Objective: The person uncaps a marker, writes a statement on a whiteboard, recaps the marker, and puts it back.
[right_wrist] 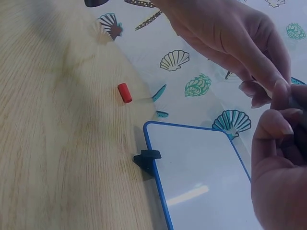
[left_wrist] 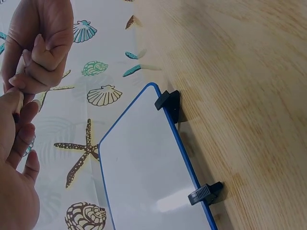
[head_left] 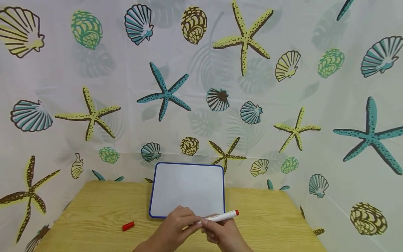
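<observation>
A white marker (head_left: 220,217) with a red end is held between both hands in front of the whiteboard, tilted up to the right in the head view. My right hand (head_left: 225,232) grips its barrel, thumb along the near side. At the marker's left end, my left hand (head_left: 174,227) pinches with thumb and forefinger; the fingers hide the tip. Behind the hands leans a blue-framed whiteboard (head_left: 189,189), its surface without marks apart from a tiny speck. Left of the hands, a red marker cap (head_left: 128,226) lies on the table.
Black clip-like feet (left_wrist: 206,193) hold the whiteboard's lower edge on the light wooden table (head_left: 267,224). A curtain (head_left: 201,122) printed with shells and starfish surrounds the table at the back and both sides.
</observation>
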`<action>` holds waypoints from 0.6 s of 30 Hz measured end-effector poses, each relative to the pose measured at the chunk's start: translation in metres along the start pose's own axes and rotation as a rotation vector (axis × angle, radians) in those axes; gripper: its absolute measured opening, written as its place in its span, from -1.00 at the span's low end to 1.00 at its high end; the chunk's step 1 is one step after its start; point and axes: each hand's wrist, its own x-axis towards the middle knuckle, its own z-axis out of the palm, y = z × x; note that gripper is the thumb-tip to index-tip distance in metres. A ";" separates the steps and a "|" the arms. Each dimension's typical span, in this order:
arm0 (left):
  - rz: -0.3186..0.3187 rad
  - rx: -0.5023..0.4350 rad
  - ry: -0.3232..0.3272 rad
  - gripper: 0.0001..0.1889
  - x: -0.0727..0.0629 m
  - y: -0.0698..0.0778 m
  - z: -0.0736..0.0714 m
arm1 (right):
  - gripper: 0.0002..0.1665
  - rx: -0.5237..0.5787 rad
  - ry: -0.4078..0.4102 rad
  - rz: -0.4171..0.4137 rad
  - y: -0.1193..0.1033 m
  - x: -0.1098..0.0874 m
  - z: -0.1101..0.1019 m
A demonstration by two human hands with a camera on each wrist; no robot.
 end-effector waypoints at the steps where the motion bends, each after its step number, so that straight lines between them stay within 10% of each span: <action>1: -0.008 -0.010 -0.013 -0.80 0.000 0.000 -0.001 | -0.89 0.000 0.000 0.007 0.000 0.000 0.000; 18: -0.052 -0.060 -0.074 -0.78 0.000 -0.001 -0.005 | -0.85 -0.030 0.060 -0.002 0.004 0.001 0.003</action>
